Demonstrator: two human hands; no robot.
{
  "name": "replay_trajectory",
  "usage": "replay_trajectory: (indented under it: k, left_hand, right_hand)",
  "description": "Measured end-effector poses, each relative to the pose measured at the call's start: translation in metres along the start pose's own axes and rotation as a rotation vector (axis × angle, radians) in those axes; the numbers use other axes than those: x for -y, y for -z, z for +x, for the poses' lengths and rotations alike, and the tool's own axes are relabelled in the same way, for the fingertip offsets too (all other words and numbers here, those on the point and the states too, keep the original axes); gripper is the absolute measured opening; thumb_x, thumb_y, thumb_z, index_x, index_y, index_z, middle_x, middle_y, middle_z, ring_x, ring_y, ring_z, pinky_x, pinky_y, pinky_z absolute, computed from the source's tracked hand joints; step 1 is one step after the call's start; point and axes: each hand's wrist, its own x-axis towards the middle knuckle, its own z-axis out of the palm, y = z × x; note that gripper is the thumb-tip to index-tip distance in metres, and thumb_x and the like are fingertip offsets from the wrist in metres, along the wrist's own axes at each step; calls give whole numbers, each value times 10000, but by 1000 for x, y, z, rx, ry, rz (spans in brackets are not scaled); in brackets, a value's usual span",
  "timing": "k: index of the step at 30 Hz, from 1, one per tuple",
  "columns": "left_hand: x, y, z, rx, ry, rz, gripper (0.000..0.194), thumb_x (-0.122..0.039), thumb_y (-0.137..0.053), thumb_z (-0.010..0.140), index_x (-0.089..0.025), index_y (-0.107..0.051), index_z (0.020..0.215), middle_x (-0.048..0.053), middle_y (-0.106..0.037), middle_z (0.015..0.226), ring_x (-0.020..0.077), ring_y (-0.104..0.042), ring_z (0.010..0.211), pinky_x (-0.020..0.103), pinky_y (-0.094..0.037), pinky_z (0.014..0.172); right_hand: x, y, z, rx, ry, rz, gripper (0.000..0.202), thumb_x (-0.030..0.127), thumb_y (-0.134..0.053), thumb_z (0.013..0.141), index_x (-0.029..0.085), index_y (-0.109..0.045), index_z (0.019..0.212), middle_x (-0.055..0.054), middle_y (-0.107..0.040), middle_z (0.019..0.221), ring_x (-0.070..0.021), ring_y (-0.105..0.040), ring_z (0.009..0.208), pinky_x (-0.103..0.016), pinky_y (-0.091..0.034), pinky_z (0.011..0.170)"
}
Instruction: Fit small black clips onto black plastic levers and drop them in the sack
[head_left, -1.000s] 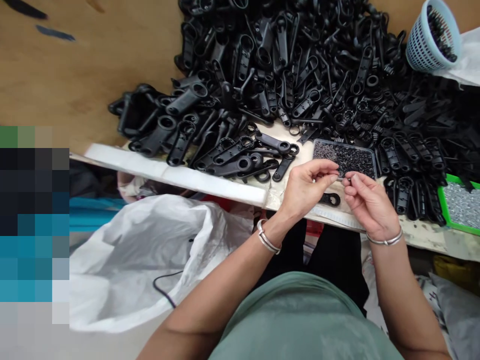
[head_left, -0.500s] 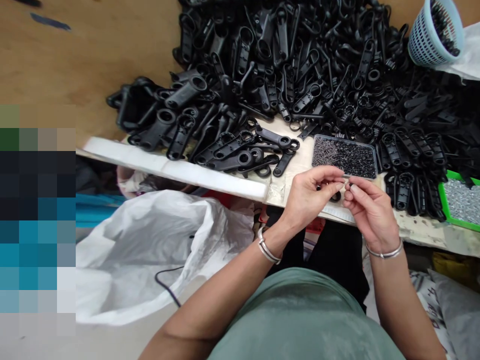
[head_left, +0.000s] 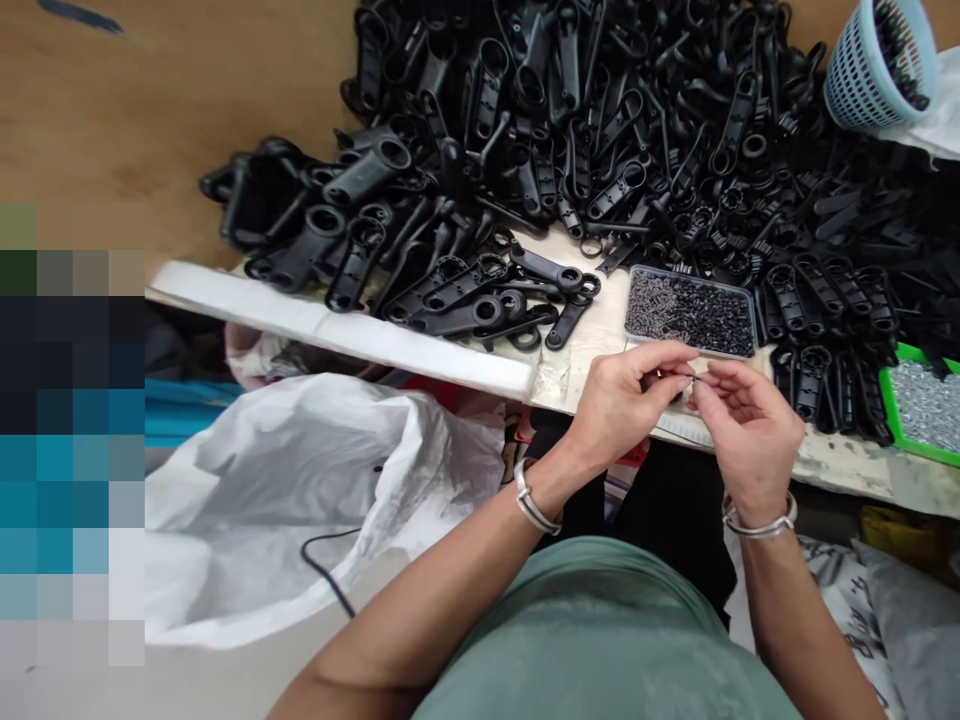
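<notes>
My left hand [head_left: 626, 405] and my right hand [head_left: 752, 425] meet fingertip to fingertip above the table's front edge. Both are closed in a pinch on a tiny dark piece [head_left: 694, 379], too small to name. Just beyond my fingers lies a clear plastic box [head_left: 690, 353], holding small greyish pieces [head_left: 651, 305] on its left side and small black pieces [head_left: 716, 318] on its right. Partly hidden behind my left fingers is a dark part on the tabletop.
Black plastic crank-shaped parts [head_left: 491, 90] are heaped across the table. A blue basket [head_left: 862, 75] stands at the back right. A green tray [head_left: 892, 400] of small shiny pieces sits at the right. A white sack [head_left: 285, 500] hangs open below the white edge strip [head_left: 337, 325].
My right hand has turned and its fingertips have come in against those of my left. The small dark piece now sits between both hands. The view has shifted slightly.
</notes>
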Motion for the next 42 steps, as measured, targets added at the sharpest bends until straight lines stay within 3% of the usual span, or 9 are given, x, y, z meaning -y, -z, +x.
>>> replay_trajectory:
  k: [4,9,26,29,35,38,42]
  left_hand:
    - [1,-1,-3,-7,-25,48,232,-33,-651,782,-182,-732,942,9,-771,888,119,-721,796,208,-593,773]
    - [2,-1,-8,-35,-35,81,174,-78,-666,803,-183,-741,919,19,-777,925,134,-732,819,228,-603,805]
    - [9,-2,-15,-10,14,77,171,-76,-688,791,-170,-739,924,17,-774,898,129,-724,807,221,-591,796]
    - [7,8,-16,15,-26,181,198,-101,-673,821,-184,-727,992,23,-772,948,139,-725,840,244,-588,828]
    - [15,39,-12,124,-315,620,261,-93,-667,830,-170,-683,1078,84,-735,1103,225,-666,1073,394,-531,975]
    - [25,42,-11,180,-279,707,252,-78,-669,819,-180,-677,1049,61,-744,1026,214,-677,996,370,-546,904]
    - [30,36,-18,140,-257,672,215,-97,-661,836,-198,-680,1025,27,-751,950,178,-686,918,305,-547,835]
  right_hand:
    - [-4,0,-6,-42,139,-203,169,234,-689,822,224,-700,990,-24,-745,928,-162,-706,770,-317,-612,753]
    - [0,0,-10,-67,206,-286,135,249,-672,846,230,-712,974,-23,-758,925,-171,-720,753,-321,-624,753]
    - [-3,-3,-9,-54,158,-304,52,277,-672,822,232,-688,841,-2,-735,784,-158,-690,657,-296,-597,673]
    - [-6,-2,-8,-46,140,-291,61,286,-675,821,227,-681,837,-5,-731,779,-158,-690,656,-297,-594,677]
    - [-19,10,-6,-45,38,-268,122,306,-686,825,200,-681,886,-28,-730,809,-178,-710,709,-327,-592,712]
    - [-24,14,-9,-16,45,-312,109,297,-677,828,198,-682,875,-31,-732,815,-174,-702,701,-330,-584,718]
    - [-25,14,-12,7,93,-375,81,278,-673,829,203,-687,853,-23,-734,795,-160,-682,672,-314,-571,714]
